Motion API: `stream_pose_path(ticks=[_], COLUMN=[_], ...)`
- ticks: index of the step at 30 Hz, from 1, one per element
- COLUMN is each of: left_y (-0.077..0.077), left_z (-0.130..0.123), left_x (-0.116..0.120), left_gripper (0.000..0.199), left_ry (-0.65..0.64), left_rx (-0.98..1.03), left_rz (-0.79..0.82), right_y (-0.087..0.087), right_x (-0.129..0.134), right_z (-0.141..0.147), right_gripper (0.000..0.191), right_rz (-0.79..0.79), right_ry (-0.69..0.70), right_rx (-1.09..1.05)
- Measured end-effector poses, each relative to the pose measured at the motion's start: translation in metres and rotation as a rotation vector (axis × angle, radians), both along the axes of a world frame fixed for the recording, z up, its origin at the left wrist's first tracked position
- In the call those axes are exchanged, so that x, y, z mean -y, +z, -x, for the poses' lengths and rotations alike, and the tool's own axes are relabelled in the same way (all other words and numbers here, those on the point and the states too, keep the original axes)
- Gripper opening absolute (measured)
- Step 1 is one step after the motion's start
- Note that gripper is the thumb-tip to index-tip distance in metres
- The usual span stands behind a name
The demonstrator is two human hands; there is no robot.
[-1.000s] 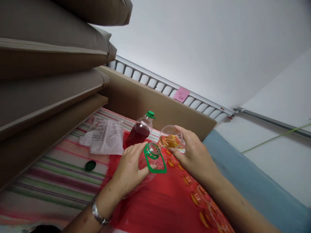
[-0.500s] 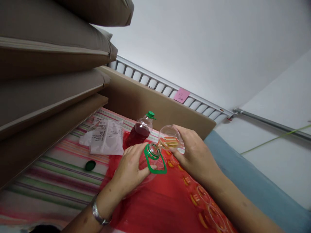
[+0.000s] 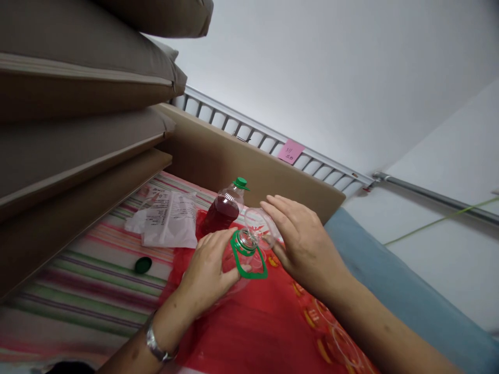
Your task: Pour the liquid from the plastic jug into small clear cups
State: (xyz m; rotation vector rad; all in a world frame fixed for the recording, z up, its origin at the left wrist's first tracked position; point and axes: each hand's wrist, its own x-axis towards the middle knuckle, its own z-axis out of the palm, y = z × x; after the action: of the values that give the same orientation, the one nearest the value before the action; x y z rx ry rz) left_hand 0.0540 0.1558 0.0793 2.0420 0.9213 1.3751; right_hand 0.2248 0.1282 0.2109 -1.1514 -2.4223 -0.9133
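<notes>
My left hand point(image 3: 212, 265) is wrapped round a clear plastic bottle point(image 3: 234, 262) with a green neck ring and handle; its mouth is uncapped. In my right hand point(image 3: 298, 234) is a clear plastic cup point(image 3: 259, 226), tipped steeply to the left with its rim at the bottle mouth. Any liquid left in the cup is too small to tell. Behind them a second bottle point(image 3: 224, 210), holding dark red liquid and closed with a green cap, leans on the red plastic sheet point(image 3: 249, 327). A loose dark green cap point(image 3: 143, 265) lies to the left.
A crumpled white printed bag point(image 3: 169, 218) lies on the striped cloth point(image 3: 105, 270). Brown cushioned panels point(image 3: 78, 135) rise on the left. A tan board point(image 3: 249, 166) stands behind, below a white rail with a pink note point(image 3: 290, 151). Blue material point(image 3: 390, 275) is at the right.
My right hand has moved slightly left and turned the cup further over. The yellowish liquid seen in the cup before no longer shows. My left hand keeps its hold on the bottle.
</notes>
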Motion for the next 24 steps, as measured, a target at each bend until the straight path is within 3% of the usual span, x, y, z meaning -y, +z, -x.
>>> stream_pose_path(ticks=[3, 6, 10, 12, 14, 16, 24], left_y=[-0.001, -0.001, -0.003, -0.004, -0.005, -0.007, -0.01], left_z=[0.0, 0.001, 0.002, 0.001, 0.001, 0.0, -0.002], left_x=[-0.001, -0.002, -0.003, -0.004, -0.004, -0.005, -0.009], left_gripper=[0.053, 0.052, 0.051, 0.051, 0.051, 0.051, 0.055], left_ry=[-0.005, -0.015, -0.002, 0.002, 0.002, 0.007, 0.019], left_rx=[-0.003, 0.001, -0.01, -0.016, -0.02, -0.024, -0.038], left_rz=[0.014, 0.021, 0.001, 0.004, 0.01, 0.003, -0.018], right_y=[-0.004, -0.028, -0.1, -0.139, -0.171, -0.19, -0.226], right_x=[-0.004, -0.017, -0.039, -0.048, -0.056, -0.064, -0.077], right_z=[-0.006, -0.031, -0.08, -0.099, -0.108, -0.109, -0.103], right_gripper=[0.049, 0.054, 0.061, 0.062, 0.063, 0.064, 0.078], right_rz=[0.085, 0.235, 0.358, 0.346, 0.327, 0.301, 0.357], right_ry=[0.003, -0.093, -0.233, -0.27, -0.289, -0.297, -0.362], right_rx=[-0.156, -0.585, -1.362, -1.582, -1.705, -1.76, -1.73])
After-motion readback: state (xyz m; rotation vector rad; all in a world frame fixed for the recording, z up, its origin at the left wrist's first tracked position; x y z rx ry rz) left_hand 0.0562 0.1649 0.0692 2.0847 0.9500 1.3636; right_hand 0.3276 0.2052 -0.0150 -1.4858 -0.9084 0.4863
